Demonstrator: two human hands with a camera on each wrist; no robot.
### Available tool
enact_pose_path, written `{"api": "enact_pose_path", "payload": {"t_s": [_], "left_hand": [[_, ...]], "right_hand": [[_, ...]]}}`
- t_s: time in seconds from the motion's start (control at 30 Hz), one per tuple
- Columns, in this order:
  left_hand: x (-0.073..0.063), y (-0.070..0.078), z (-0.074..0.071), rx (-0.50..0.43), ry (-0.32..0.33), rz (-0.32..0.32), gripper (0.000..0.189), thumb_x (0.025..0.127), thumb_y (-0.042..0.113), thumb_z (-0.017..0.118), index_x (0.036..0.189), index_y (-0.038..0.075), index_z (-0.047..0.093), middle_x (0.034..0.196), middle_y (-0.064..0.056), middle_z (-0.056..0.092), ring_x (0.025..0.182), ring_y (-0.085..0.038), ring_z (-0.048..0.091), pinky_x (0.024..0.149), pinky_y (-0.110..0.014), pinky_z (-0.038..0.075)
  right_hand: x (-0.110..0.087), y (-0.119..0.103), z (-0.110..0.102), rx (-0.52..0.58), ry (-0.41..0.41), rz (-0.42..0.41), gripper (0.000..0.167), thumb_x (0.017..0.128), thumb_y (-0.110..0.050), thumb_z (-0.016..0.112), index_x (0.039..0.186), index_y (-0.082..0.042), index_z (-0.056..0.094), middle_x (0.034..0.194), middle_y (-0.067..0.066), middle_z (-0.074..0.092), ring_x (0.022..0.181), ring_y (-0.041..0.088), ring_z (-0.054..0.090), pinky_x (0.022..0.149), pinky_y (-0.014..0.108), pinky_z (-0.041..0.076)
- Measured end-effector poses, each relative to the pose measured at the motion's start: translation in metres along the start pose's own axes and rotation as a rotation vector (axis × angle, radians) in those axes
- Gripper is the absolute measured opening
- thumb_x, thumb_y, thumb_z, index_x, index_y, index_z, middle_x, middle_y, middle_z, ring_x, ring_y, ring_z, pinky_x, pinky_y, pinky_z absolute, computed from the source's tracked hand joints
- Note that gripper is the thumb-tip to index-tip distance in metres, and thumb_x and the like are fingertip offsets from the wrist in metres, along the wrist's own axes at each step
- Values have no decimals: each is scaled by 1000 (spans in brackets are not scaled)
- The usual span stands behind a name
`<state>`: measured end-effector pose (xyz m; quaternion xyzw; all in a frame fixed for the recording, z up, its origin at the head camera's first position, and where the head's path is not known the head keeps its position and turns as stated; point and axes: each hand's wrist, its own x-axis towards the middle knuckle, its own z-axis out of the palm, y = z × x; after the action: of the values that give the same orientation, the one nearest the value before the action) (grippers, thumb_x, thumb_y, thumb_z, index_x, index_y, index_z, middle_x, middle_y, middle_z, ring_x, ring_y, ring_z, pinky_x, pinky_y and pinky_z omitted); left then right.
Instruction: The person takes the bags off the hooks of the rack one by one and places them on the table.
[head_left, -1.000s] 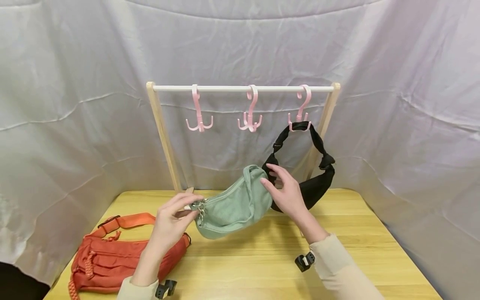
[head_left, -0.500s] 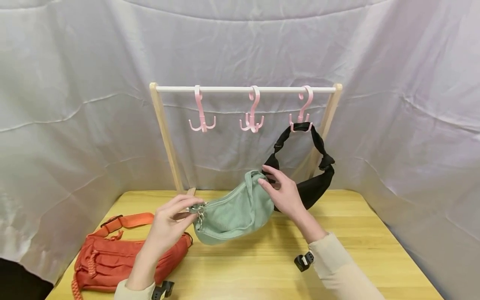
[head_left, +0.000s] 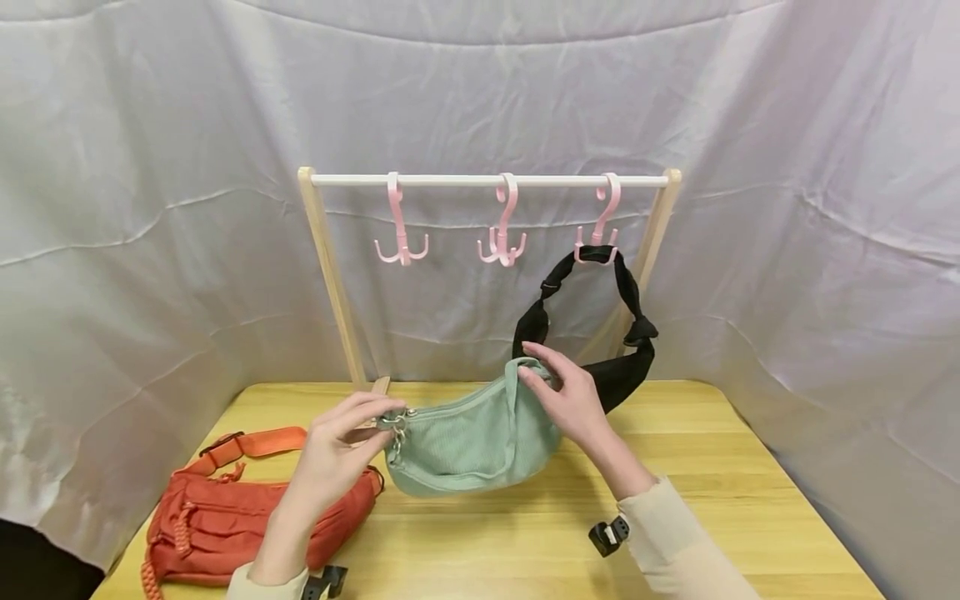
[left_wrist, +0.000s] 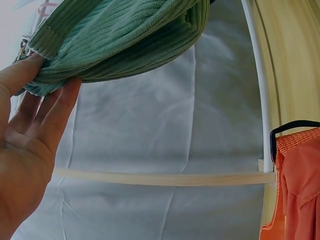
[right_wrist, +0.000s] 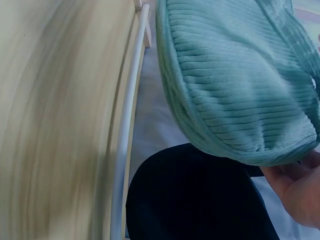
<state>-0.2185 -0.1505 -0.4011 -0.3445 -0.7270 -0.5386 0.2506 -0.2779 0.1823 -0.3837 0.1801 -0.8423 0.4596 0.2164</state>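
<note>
A green corduroy shoulder bag (head_left: 468,442) is held up above the table between both hands. My left hand (head_left: 337,446) pinches its left end, next to the metal rings and zip pull. At the other end, my right hand (head_left: 576,404) grips the upper corner by the strap, thumb in front. The ribbed side of the bag (right_wrist: 240,80) fills much of the right wrist view, with fingers at its edge. Its strap droops across the front. Just behind the right hand hangs a black bag (head_left: 621,377), its strap looped over a pink hook (head_left: 600,225).
A white rail (head_left: 450,180) on wooden posts carries two more pink hooks, one in the middle (head_left: 504,229) and one at left (head_left: 399,225). A red-orange bag (head_left: 232,521) lies on the wooden table (head_left: 675,500) at front left. Grey cloth surrounds the table.
The right hand has lowered the green bag's right end slightly, so the bag lies more level. The black bag has swung a little to the left. My left hand stays nearly in place.
</note>
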Motion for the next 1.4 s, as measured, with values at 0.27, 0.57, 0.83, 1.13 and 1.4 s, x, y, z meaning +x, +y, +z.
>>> {"api": "enact_pose_path", "payload": {"t_s": [0.27,0.57,0.83,1.13,1.4], "left_hand": [[0,0,2,18,11,-27,48,80,-26,72,119,1,75,116,-11,71,105,-5,70,81,-30,62],[0,-2,3,25,45,-77,45,82,-23,73,120,1,75,115,-12,72,104,-5,70,77,-31,62],[-2,-8,2,62,79,-133,47,82,-21,75,120,7,77,113,-10,74,104,-5,68,73,-29,62],[-6,-21,1,104,34,-277,45,87,-9,78,125,15,76,110,-4,74,95,-10,67,70,-26,62],[-11,-40,5,144,-12,-338,50,89,-5,78,133,17,72,111,-1,74,96,-14,69,82,-35,60]], "right_hand": [[-17,-1,-3,-2,-13,-16,38,102,-36,68,138,-21,69,139,-4,66,133,21,58,106,49,50],[-30,8,0,15,-2,-141,51,89,-20,85,137,-22,69,139,-1,65,132,21,58,112,32,44],[-46,22,2,175,-18,-265,49,87,3,82,133,-4,69,134,10,67,127,14,59,108,18,44],[-62,35,4,271,-64,-200,43,90,8,75,131,-3,70,130,15,68,118,7,62,93,15,53],[-64,48,9,239,-81,-147,40,92,2,76,131,-5,71,129,13,69,118,7,62,91,14,53]]}}
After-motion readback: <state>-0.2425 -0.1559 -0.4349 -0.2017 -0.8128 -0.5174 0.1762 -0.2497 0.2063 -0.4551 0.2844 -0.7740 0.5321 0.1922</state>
